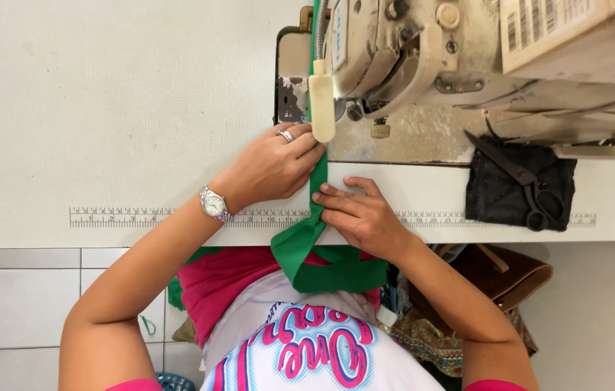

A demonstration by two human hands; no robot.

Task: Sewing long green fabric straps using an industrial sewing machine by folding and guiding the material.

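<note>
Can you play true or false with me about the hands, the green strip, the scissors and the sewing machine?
1. Both hands touch the green fabric strip. True: the left hand and right hand press on it.
2. The watch is on the right wrist. False: the wristwatch is on the left.
3. The scissors lie on a dark cloth. True.
4. The strip is red. False: it is green.
5. A sewing machine stands on the table. True.
</note>
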